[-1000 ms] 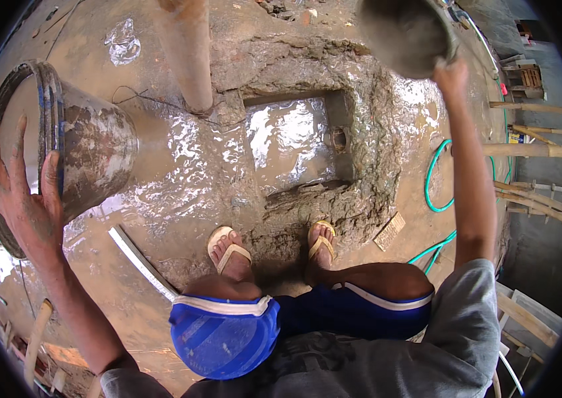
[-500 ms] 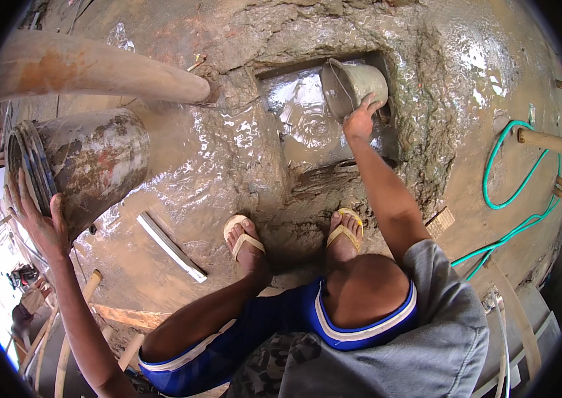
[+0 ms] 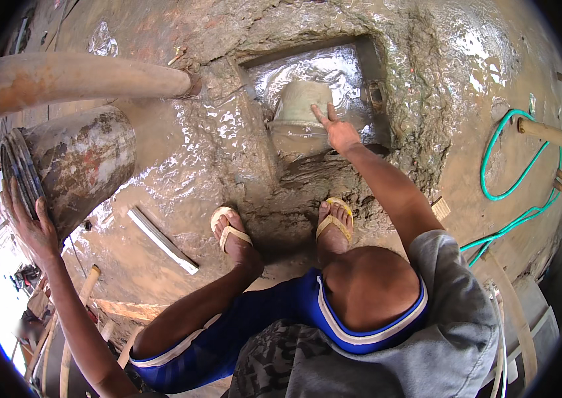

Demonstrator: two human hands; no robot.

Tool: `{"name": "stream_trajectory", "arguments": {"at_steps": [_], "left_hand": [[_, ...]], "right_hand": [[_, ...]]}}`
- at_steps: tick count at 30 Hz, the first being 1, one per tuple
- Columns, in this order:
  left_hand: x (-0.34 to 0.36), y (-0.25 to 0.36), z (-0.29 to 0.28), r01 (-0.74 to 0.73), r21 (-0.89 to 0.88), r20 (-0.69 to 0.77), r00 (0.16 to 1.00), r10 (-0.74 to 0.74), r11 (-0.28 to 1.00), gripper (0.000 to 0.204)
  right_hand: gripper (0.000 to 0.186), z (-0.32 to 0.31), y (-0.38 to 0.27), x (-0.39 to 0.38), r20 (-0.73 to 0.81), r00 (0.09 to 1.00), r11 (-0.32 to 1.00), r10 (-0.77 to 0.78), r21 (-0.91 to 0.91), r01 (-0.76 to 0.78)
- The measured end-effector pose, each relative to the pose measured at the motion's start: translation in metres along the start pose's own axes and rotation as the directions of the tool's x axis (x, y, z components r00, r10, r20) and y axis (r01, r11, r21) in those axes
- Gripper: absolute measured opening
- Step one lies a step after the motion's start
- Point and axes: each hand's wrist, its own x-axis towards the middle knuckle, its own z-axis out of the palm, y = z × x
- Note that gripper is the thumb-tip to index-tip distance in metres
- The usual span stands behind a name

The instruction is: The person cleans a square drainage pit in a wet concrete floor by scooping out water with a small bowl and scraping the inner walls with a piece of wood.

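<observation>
My left hand [image 3: 30, 227] grips the rim of a large, mud-stained bucket [image 3: 91, 162], which leans over on its side at the left. Its fingers lie over the ridged rim, with the thumb on the outer wall. My right hand [image 3: 340, 132] holds a smaller grey bucket [image 3: 297, 103] against its side, two fingers stretched along it. This bucket is tipped over in a square pit [image 3: 370, 66], its mouth facing toward me and down at the muddy water [image 3: 317, 67]. The inside of the small bucket is hidden from me.
A thick post [image 3: 95, 76] stands beside the large bucket. On the wet, muddy ground lie a pale strip [image 3: 162, 240] and a green hose [image 3: 493, 159] at the right. My sandalled feet [image 3: 233, 232] are at the pit's near side. Wooden poles [image 3: 550, 132] jut in at the right.
My right hand has swung the small bucket left and toward me, turning its mouth from leftward to near-side down. My left hand stays on the large bucket's rim.
</observation>
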Motion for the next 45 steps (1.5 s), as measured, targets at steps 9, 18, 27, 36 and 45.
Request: {"name": "stream_trajectory", "arguments": {"at_steps": [9,18,27,36,45], "left_hand": [[-0.002,-0.009,0.009,-0.053,-0.004,-0.055,0.997,0.053,0.999,0.052],[-0.006,-0.015,0.005,-0.005,0.010,-0.035,0.999,0.005,1.000,0.056],[-0.003,-0.004,-0.003,0.049,0.040,-0.022,0.999,-0.048,0.998,0.064],[-0.005,-0.010,-0.003,0.029,0.016,-0.069,0.997,-0.028,0.999,0.060],[-0.003,-0.009,-0.001,0.049,0.056,-0.033,0.998,-0.047,0.997,0.062]], "right_hand": [[0.062,-0.102,0.052,-0.008,-0.022,0.995,0.885,0.100,0.458,-0.079],[0.041,-0.318,0.066,-0.078,-0.446,0.809,0.675,0.382,0.733,0.085],[0.045,-0.482,0.023,0.039,-0.894,0.448,0.978,0.012,-0.082,-0.191],[0.061,-0.566,-0.043,0.026,-0.922,0.163,0.834,-0.350,-0.386,-0.394],[0.050,-0.462,0.000,-0.037,-0.951,0.275,0.975,-0.143,-0.183,-0.128]]}}
